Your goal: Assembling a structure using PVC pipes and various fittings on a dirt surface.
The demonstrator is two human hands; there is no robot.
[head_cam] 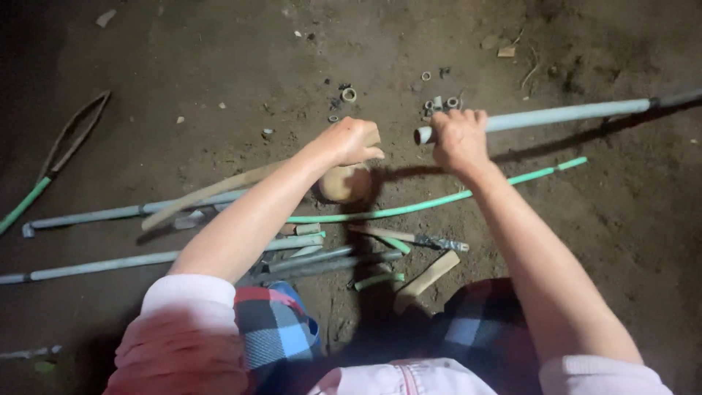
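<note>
My right hand [459,139] was closed around the near end of a long grey pipe [563,115], fingers wrapped over the top, just behind its open mouth. The grip sat close to the end, which I judge kept that end steady and raised off the ground while the remainder of the pipe ran out to the right across the dirt floor [219,58].

My left hand [351,141] was curled shut on a tan object [374,138], of which only a small part showed past the knuckles; its kind could not be determined. The fist was held just left of the pipe mouth, the two hands near each other but apart. Directly below the left hand lay a round tan piece [344,183]; whether the hand touched it could not be told.

A thin green rod [439,203] ran under both forearms, from centre to upper right. Small grey ring fittings [439,102] lay scattered just beyond the pipe mouth, with a single ring [349,94] further left.

To the left lay several more grey pipes [110,261] and a curved wooden stick [212,192]. A green-handled tool [51,164] lay well apart at the far left. Short offcuts [428,276] crowded the ground near my knees.
</note>
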